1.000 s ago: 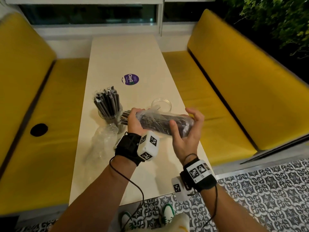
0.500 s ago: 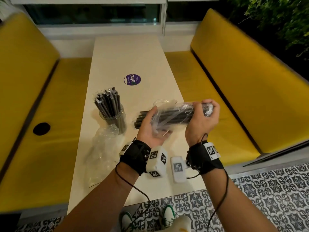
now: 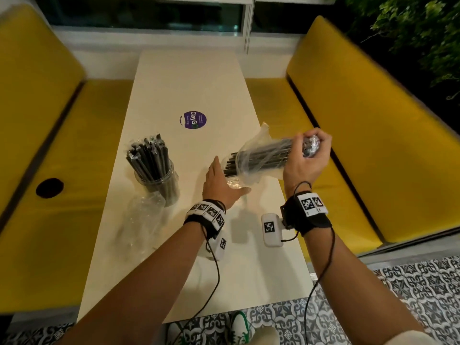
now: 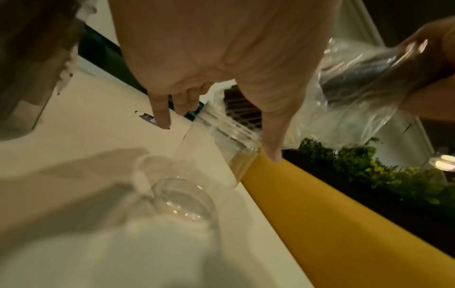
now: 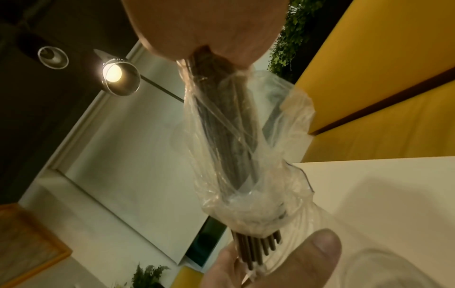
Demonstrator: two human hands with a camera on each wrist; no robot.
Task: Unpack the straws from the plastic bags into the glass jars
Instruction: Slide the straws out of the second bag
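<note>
My right hand (image 3: 311, 153) grips the closed end of a clear plastic bag (image 3: 258, 155) full of black straws (image 5: 256, 247). The bag slants down to the left, and the straw tips poke out of its open end just over the mouth of an empty glass jar (image 4: 209, 169) on the table. My left hand (image 3: 224, 180) straddles that jar with fingers straight and spread; the thumb (image 4: 268, 144) lies by the rim, while the index finger (image 4: 160, 117) stays apart from the glass. A second jar (image 3: 159, 180) to the left is packed with black straws.
An empty crumpled plastic bag (image 3: 142, 220) lies on the white table (image 3: 189, 78) in front of the full jar. A purple round sticker (image 3: 193, 120) sits mid-table. Yellow benches (image 3: 348, 115) flank both long sides, and the jar stands near the right edge.
My left hand has let go of the bag's open end and dropped to the empty jar. My right hand has raised the closed end, so the straws now slant down toward the jar.
</note>
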